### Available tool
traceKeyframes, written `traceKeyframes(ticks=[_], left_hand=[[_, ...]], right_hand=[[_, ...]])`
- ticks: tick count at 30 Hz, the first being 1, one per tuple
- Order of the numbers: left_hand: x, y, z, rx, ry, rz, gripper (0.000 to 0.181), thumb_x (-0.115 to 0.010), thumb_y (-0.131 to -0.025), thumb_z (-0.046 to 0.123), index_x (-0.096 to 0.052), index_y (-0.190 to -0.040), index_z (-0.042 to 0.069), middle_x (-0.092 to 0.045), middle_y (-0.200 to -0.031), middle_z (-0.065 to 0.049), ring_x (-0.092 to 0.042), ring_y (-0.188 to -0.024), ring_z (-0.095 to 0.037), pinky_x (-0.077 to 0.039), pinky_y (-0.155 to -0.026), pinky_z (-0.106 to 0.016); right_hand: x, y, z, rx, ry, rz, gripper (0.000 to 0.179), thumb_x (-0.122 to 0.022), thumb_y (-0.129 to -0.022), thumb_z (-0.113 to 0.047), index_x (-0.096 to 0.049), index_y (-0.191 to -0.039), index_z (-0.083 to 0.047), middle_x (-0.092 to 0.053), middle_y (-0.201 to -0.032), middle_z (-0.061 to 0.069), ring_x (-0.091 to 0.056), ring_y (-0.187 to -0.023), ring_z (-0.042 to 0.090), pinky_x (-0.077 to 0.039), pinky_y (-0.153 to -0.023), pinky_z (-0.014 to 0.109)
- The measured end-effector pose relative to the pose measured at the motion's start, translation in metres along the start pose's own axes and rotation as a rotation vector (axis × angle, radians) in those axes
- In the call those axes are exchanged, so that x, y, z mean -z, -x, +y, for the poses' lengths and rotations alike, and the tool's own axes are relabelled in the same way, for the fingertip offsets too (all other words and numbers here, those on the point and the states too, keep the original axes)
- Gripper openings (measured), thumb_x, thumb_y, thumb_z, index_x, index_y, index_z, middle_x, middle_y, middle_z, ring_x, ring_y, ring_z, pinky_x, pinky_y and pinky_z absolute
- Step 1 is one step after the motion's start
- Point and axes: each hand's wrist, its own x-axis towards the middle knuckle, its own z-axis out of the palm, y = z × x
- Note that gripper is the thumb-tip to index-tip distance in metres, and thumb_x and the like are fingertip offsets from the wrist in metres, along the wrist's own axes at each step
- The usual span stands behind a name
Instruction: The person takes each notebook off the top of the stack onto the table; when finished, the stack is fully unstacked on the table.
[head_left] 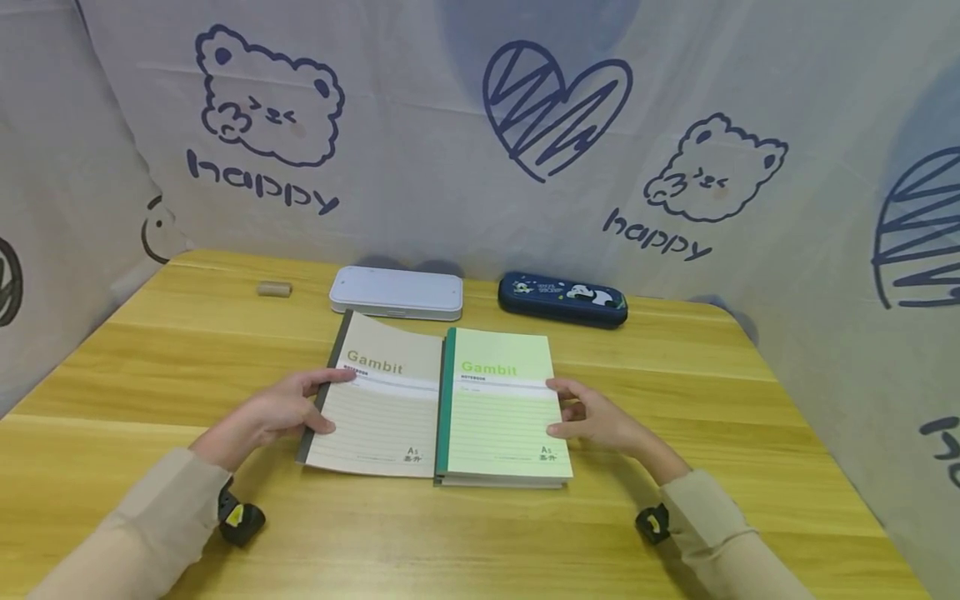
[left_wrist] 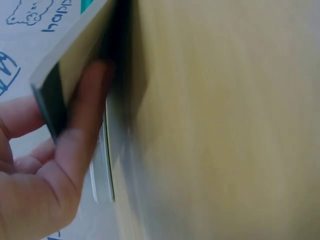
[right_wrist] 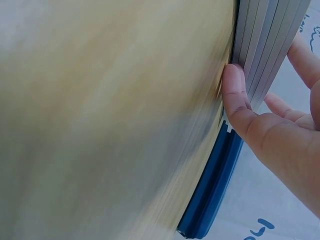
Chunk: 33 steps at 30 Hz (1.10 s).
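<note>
My left hand pinches the dark-spined edge of a beige notebook. In the left wrist view, that edge is raised off the table, with thumb and fingers on opposite sides of the notebook. My right hand holds the right edge of a green notebook, the top one of a stack. Several layered notebooks show in the right wrist view, with the thumb low against them and a finger near the top. Beige and green covers lie side by side, meeting at the green spine.
A white case and a dark blue panda pencil case lie behind the notebooks. A small brownish cylinder lies at the back left. The wooden table ends at a printed cloth backdrop.
</note>
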Motion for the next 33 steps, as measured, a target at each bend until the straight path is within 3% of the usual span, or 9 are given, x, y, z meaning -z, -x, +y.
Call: traceKeyframes(ticks=[6,12,16,20,28,33], left_hand=[[0.0005,0.0001,0.0013,-0.008,-0.21,0.036,0.076,-0.06,-0.067,-0.021,-0.032,-0.136,-0.002,-0.032,-0.124,-0.029,-0.052,-0.086,-0.026,-0.049,-0.067,-0.037],[0.0057,-0.0019,0.0013,-0.113,-0.467,0.045,0.072,-0.072,-0.063,-0.012,-0.043,-0.129,-0.004,-0.04,-0.118,-0.029,-0.046,-0.086,-0.028,-0.045,-0.063,-0.032],[0.0067,-0.0041,0.0007,-0.158,-0.623,0.059,0.069,-0.076,-0.061,-0.005,-0.049,-0.125,-0.003,-0.04,-0.123,-0.031,-0.045,-0.097,-0.035,-0.043,-0.076,-0.04],[0.004,-0.0056,0.0027,-0.173,-0.775,0.07,0.064,-0.078,-0.062,0.001,-0.054,-0.121,-0.001,-0.04,-0.126,-0.031,-0.036,-0.114,-0.044,-0.032,-0.09,-0.053],[-0.0015,-0.008,0.0057,-0.157,-0.904,0.084,0.062,-0.08,-0.063,0.012,-0.056,-0.119,-0.001,-0.041,-0.123,-0.033,-0.036,-0.114,-0.046,-0.03,-0.091,-0.054],[-0.003,-0.0068,0.0059,-0.154,-0.945,0.132,0.057,-0.079,-0.064,0.015,-0.059,-0.116,0.0,-0.047,-0.11,-0.03,-0.04,-0.098,-0.037,-0.037,-0.079,-0.047]], right_hand=[[0.0,0.0007,-0.0006,0.005,-0.006,-0.003,0.068,-0.064,-0.082,-0.009,-0.025,-0.134,0.01,-0.04,-0.118,0.026,-0.046,-0.083,0.022,-0.041,-0.067,0.028],[0.0001,0.0009,-0.0011,-0.001,0.001,0.0,0.068,-0.064,-0.082,-0.009,-0.025,-0.134,0.009,-0.04,-0.12,0.026,-0.047,-0.084,0.023,-0.041,-0.071,0.031],[0.0,0.0009,-0.0006,-0.002,0.009,-0.001,0.068,-0.064,-0.082,-0.01,-0.025,-0.134,0.009,-0.04,-0.12,0.026,-0.046,-0.085,0.022,-0.041,-0.072,0.031],[-0.0003,0.0003,0.0008,-0.005,0.015,0.0,0.068,-0.065,-0.082,-0.011,-0.026,-0.134,0.008,-0.04,-0.12,0.026,-0.047,-0.085,0.022,-0.041,-0.072,0.029],[-0.0002,0.0,0.0007,-0.001,0.004,-0.002,0.068,-0.064,-0.082,-0.01,-0.025,-0.134,0.009,-0.041,-0.118,0.025,-0.047,-0.085,0.022,-0.042,-0.072,0.03],[-0.0005,0.0001,0.0004,-0.003,0.004,0.0,0.068,-0.064,-0.082,-0.011,-0.026,-0.134,0.009,-0.041,-0.118,0.025,-0.047,-0.085,0.021,-0.042,-0.072,0.03]])
